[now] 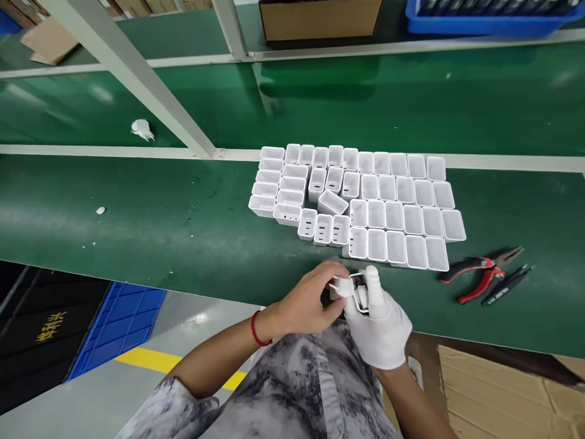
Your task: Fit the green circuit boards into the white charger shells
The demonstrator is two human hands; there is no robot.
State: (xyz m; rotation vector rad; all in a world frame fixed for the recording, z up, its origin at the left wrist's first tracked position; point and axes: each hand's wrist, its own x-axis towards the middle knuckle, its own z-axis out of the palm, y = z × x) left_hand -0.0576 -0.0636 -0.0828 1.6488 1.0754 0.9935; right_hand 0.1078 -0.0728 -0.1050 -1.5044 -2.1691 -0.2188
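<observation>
My left hand, bare with a red bracelet at the wrist, pinches a small white plastic piece. In a white glove, my right hand is closed around a small open white plastic housing with dark parts inside. The two hands almost meet at the front edge of the bench, and the white piece is right beside the housing; whether they touch I cannot tell. Just beyond my hands stand rows of open white plastic boxes, several with small dark slots in their bottoms. One box is turned askew among them.
Red-handled pliers and black tweezers lie at the right on the green bench. A slanted metal post rises at the left. A cardboard box and a blue tray sit on the shelf behind.
</observation>
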